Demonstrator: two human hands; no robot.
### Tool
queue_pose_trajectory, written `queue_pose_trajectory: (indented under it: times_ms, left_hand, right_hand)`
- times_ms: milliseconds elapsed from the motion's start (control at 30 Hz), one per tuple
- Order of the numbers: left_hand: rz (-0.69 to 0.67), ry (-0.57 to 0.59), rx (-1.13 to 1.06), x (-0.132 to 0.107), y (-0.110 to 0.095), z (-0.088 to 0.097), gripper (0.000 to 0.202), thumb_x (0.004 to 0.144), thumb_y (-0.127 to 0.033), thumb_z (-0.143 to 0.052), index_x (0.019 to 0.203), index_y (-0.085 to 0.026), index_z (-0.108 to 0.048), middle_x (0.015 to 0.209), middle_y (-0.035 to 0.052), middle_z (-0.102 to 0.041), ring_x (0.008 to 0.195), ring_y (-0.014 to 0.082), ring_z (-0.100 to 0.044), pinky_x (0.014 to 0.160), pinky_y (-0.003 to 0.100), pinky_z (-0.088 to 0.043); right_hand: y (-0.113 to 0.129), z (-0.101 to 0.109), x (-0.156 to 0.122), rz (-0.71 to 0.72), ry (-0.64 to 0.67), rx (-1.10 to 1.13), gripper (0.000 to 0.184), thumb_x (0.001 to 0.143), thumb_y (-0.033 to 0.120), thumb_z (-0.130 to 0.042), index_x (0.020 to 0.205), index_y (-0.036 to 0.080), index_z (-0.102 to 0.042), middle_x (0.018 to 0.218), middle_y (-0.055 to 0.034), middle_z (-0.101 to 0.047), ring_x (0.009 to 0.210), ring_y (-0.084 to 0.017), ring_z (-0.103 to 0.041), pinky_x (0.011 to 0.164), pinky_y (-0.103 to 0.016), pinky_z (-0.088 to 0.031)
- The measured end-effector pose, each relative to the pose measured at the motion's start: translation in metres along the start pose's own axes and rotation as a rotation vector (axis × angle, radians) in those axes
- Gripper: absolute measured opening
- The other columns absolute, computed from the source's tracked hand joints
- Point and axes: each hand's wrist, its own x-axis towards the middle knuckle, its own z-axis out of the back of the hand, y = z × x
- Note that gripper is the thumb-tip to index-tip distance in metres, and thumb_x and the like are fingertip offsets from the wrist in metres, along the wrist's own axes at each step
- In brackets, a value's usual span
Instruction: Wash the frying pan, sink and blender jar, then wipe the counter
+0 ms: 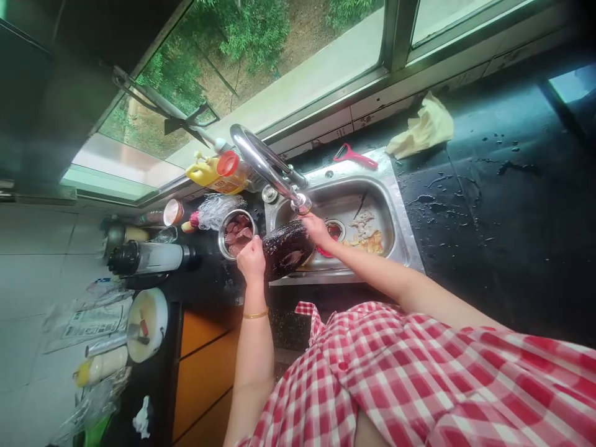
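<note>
A wet black pan [286,251], dotted with water drops, is tilted over the left end of the steel sink [401,214]. My left hand [252,257] is closed on its left edge, beside a metal bowl [221,243] of dark red meat-like chunks [238,233]. My right hand [316,231] grips the pan's right edge, just under the faucet [265,164] spout. The pan's underside and my fingertips are partly hidden. Peels [372,242] and pale scraps [363,218] lie in the sink near the drain [336,231].
A red peeler [356,156] rests on the sink's back rim, a yellowish cloth [421,129] on the wet counter to the right. Bottles [216,174] stand behind the faucet. At left are a blender [153,257] and a round white board [147,325] with a knife.
</note>
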Motion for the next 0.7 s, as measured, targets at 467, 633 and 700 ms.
queue_pose_trajectory:
  times_ms: [467,633,700]
  left_hand:
    - [0.033,0.034,-0.083,0.024,-0.002,-0.002,0.051,0.092,-0.048,-0.036,0.094,-0.019,-0.077,0.096,0.0161,-0.072,0.088,0.0272,-0.062,0.072,0.031,-0.040]
    - [-0.007,0.057,-0.165,0.033,0.009,-0.007,0.052,0.089,-0.054,-0.039,0.075,-0.017,-0.073,0.080,0.0122,-0.070,0.075,0.0217,-0.059,0.067,0.028,-0.039]
    - [-0.049,0.052,-0.226,0.037,0.012,-0.002,0.054,0.086,-0.058,-0.041,0.064,-0.016,-0.066,0.065,0.0071,-0.063,0.065,0.0171,-0.052,0.061,0.026,-0.035]
  right_hand:
    - [0.009,-0.020,0.005,0.247,0.009,-0.078,0.033,0.088,0.031,-0.041,0.111,0.018,-0.062,0.118,-0.0089,-0.064,0.114,-0.020,-0.054,0.103,-0.037,-0.038]
    - [-0.017,0.002,0.015,-0.132,-0.085,0.003,0.040,0.088,0.039,-0.033,0.089,0.014,-0.063,0.094,-0.0115,-0.068,0.093,-0.023,-0.059,0.091,-0.039,-0.045]
    - [-0.004,0.000,0.022,-0.098,-0.091,-0.004,0.040,0.087,0.043,-0.035,0.089,0.014,-0.062,0.093,-0.0104,-0.067,0.091,-0.023,-0.059,0.089,-0.039,-0.045]
